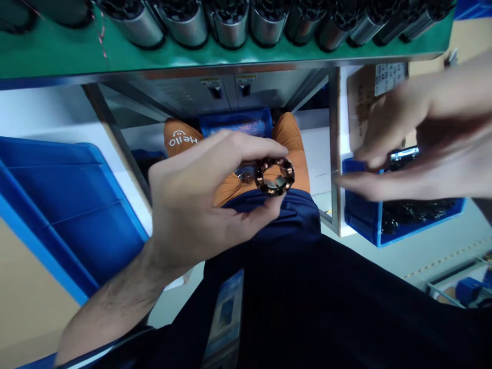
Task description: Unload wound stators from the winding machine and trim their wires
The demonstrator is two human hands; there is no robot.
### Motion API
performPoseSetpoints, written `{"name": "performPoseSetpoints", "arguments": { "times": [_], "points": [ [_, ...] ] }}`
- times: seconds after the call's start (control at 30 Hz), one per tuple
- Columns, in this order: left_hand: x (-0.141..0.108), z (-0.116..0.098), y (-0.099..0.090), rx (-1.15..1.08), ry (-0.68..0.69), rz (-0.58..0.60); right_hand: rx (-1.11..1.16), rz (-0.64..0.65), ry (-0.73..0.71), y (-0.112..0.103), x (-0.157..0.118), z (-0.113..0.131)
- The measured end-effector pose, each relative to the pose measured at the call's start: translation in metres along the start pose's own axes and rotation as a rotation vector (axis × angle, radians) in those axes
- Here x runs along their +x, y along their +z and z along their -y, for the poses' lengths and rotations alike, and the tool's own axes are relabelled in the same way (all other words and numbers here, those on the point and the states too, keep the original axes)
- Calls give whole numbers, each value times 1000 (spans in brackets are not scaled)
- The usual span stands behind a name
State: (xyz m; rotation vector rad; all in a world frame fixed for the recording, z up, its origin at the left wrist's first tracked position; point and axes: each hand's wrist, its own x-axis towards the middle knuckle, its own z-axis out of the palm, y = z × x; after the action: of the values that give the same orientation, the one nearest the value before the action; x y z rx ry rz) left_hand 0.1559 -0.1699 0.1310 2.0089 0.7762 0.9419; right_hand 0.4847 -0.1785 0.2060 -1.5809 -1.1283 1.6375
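Note:
My left hand (207,189) is closed around a motor stator (258,177), thumb on one side and fingers on the other. Its round end faces me, with copper windings around a dark rim and a hollow middle. Off to the right, apart from the stator, my right hand (418,138) is blurred by motion. Its thumb and forefinger come together in a pinch; whatever may be between them is too small or smeared to make out.
Several metal cylinders with black slotted ends (229,25) line the green bench top (184,57). Below the right hand, a blue bin (361,218) contains dark parts. A larger blue tray (69,205) lies at left. A cardboard box (357,107) stands behind the right hand.

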Motion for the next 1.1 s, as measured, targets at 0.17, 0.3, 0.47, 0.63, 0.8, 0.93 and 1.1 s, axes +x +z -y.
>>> {"name": "performPoseSetpoints", "arguments": {
  "times": [0.17,0.3,0.47,0.63,0.8,0.93,1.1],
  "points": [
    [3,5,9,167,211,-194,32,425,168,18,13,-1],
    [11,7,12,46,352,-185,53,608,208,36,18,-15],
    [5,3,9,81,74,-43,-473,221,-312,37,2,-24],
    [-4,-29,44,-171,-343,-201,-854,81,-532,-10,-13,-17],
    [11,-53,79,-295,-319,-306,-930,-596,-298,-141,-29,-41],
    [11,-31,52,-256,-261,-331,-1079,-795,185,-230,-33,-84],
    [-10,8,5,225,-121,-186,-974,-724,345,-253,-18,-111]
  ]
}}
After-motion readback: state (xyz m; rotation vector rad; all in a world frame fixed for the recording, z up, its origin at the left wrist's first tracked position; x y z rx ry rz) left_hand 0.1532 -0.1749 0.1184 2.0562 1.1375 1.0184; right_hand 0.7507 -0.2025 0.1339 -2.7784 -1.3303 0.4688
